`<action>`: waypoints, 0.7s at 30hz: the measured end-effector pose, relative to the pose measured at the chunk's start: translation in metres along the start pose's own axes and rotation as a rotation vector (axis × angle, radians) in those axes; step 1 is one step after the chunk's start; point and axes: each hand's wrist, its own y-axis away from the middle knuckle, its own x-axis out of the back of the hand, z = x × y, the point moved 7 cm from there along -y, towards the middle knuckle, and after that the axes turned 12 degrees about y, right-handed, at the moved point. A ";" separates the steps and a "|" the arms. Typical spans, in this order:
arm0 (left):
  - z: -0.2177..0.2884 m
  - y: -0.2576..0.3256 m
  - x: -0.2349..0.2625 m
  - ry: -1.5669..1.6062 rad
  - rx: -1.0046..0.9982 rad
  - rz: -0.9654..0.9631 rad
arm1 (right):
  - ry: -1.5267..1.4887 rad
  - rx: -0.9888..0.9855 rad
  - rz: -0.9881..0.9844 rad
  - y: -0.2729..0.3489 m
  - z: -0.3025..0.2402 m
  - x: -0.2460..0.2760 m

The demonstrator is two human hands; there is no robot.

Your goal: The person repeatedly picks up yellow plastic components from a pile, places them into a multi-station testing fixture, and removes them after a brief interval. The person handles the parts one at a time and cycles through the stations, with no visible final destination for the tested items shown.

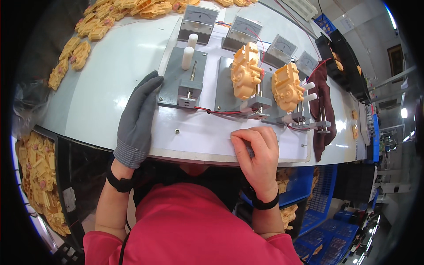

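My left hand (138, 117), in a grey knitted glove, lies with fingers stretched out along the left edge of a white board (207, 148). Beside its fingertips stands a grey test fixture (170, 84) with two white pegs (187, 58) and no housing on it. My bare right hand (260, 152) rests near the board's front edge, thumb and index fingertip pinched together; anything between them is too small to make out. Beyond it, one yellow-orange plastic housing (246, 73) sits on a middle fixture. Another such housing (288, 88) sits on the fixture to the right.
Several analog meters (198, 22) line the board's back, with red and blue wires. A dark red cloth (321, 106) hangs at the right. More housings (95, 27) lie at the far left; others fill a black bin (66, 176) below. Blue crates (324, 190) stand lower right.
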 end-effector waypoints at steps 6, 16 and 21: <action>0.001 0.000 0.000 0.036 0.005 0.010 | 0.004 -0.008 0.001 0.000 0.001 -0.001; -0.004 0.006 0.000 0.190 0.085 0.079 | 0.026 -0.034 -0.034 0.001 0.001 -0.005; -0.004 0.006 0.002 0.204 0.080 0.070 | 0.042 -0.062 -0.061 0.002 -0.001 -0.006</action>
